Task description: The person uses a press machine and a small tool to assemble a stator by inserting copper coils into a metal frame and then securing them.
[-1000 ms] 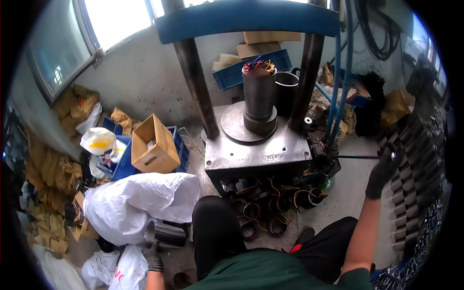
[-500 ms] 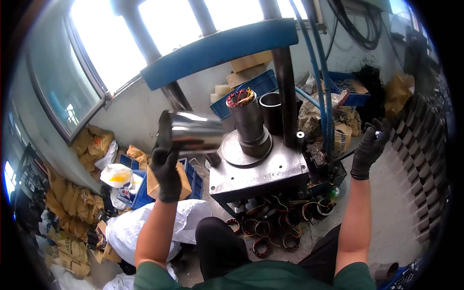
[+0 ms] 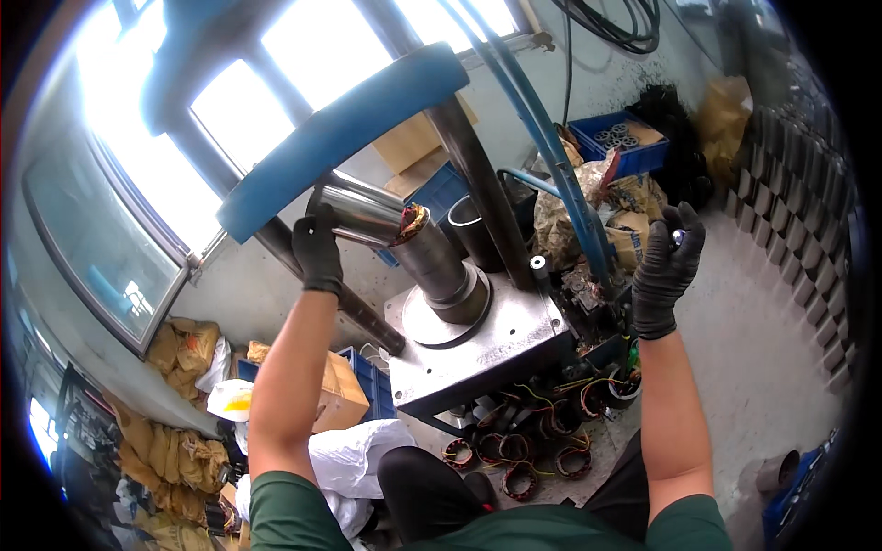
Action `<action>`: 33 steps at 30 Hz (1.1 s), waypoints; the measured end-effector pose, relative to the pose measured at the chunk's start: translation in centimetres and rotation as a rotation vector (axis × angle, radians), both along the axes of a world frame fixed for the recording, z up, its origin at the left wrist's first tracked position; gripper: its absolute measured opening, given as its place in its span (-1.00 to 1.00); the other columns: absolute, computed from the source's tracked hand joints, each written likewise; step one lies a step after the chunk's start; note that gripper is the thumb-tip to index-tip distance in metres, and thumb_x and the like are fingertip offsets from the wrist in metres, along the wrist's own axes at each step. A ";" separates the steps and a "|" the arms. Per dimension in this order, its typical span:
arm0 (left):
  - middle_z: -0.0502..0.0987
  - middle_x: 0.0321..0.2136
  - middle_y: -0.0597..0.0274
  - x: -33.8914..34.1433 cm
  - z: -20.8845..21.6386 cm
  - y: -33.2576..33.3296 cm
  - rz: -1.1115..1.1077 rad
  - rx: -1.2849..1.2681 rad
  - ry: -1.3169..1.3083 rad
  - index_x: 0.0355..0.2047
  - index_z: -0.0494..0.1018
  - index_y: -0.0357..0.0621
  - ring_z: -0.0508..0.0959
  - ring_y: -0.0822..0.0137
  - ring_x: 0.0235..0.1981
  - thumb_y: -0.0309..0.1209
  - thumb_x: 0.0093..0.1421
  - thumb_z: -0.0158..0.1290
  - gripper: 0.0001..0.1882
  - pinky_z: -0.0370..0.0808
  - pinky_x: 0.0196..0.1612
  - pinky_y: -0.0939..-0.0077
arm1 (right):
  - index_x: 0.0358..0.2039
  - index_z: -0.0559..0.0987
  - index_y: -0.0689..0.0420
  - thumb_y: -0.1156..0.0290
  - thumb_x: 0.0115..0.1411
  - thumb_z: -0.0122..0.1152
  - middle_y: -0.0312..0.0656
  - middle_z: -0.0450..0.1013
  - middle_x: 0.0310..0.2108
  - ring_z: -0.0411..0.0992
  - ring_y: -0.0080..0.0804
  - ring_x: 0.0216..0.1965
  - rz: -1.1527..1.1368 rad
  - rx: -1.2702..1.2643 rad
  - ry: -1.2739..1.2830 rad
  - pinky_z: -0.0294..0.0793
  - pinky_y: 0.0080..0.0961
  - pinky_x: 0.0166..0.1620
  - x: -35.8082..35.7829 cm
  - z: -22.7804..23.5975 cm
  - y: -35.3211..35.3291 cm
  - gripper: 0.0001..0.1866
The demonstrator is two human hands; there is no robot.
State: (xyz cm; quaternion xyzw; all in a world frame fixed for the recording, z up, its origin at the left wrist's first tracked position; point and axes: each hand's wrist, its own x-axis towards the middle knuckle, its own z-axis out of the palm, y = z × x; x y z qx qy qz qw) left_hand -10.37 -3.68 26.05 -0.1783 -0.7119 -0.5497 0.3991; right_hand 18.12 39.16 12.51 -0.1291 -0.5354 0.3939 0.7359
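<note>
My left hand (image 3: 318, 253), in a dark glove, grips a shiny metal cylinder (image 3: 360, 209) by its outer end. The cylinder is tilted, and its lower right end is at the top of a wound stator core (image 3: 411, 220) with red and yellow wires. That core sits on a dark grey cylindrical post (image 3: 444, 271) on the steel bed (image 3: 469, 354) of a press. My right hand (image 3: 666, 266), gloved too, is raised right of the press, fingers curled round a small shiny round knob (image 3: 678, 238). What the knob joins to is hidden.
A blue crossbeam (image 3: 349, 133) and dark columns (image 3: 478, 174) frame the work spot. Behind the post stands a dark hollow cylinder (image 3: 473, 230). Several wound rings (image 3: 520, 479) lie below the bed. Stacked grey cylinders (image 3: 790, 211) line the right; a carton (image 3: 340, 395) and sacks (image 3: 175, 459) are left.
The shiny cylinder has moved from left of the post to the top of the wound core, tilting down toward it. My right hand keeps its curled grip. The whole view has shifted and tilted.
</note>
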 end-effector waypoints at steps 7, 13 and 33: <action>0.47 -0.60 0.35 -5.7 6.8 1.6 -0.255 0.211 -0.526 -0.40 0.50 -0.10 0.38 0.46 -0.67 -0.04 0.26 0.30 -0.60 0.30 -0.66 0.54 | 0.06 0.50 0.19 0.49 0.37 0.17 -0.16 0.55 -0.15 0.52 -0.38 -0.14 0.035 -0.076 0.118 0.55 -0.38 0.03 0.5 0.0 -0.8 -0.73; 0.43 -0.60 0.47 -4.5 8.0 5.6 -0.274 -0.141 -0.579 -0.40 0.48 0.10 0.41 0.51 -0.62 -0.09 0.29 0.26 -0.73 0.42 -0.56 0.52 | 0.07 0.49 0.18 0.49 0.39 0.16 -0.16 0.55 -0.13 0.53 -0.37 -0.11 -0.004 -0.050 0.083 0.54 -0.38 0.07 0.7 -0.2 -0.6 -0.74; 0.52 -0.46 0.38 -1.4 5.8 4.0 -0.390 -0.309 -0.403 -0.35 0.52 -0.05 0.52 0.49 -0.38 -0.11 0.28 0.29 -0.69 0.50 -0.22 0.51 | 0.10 0.48 0.19 0.47 0.38 0.17 -0.14 0.55 -0.10 0.53 -0.35 -0.10 -0.010 -0.014 0.051 0.57 -0.39 0.08 1.4 -0.6 -0.3 -0.70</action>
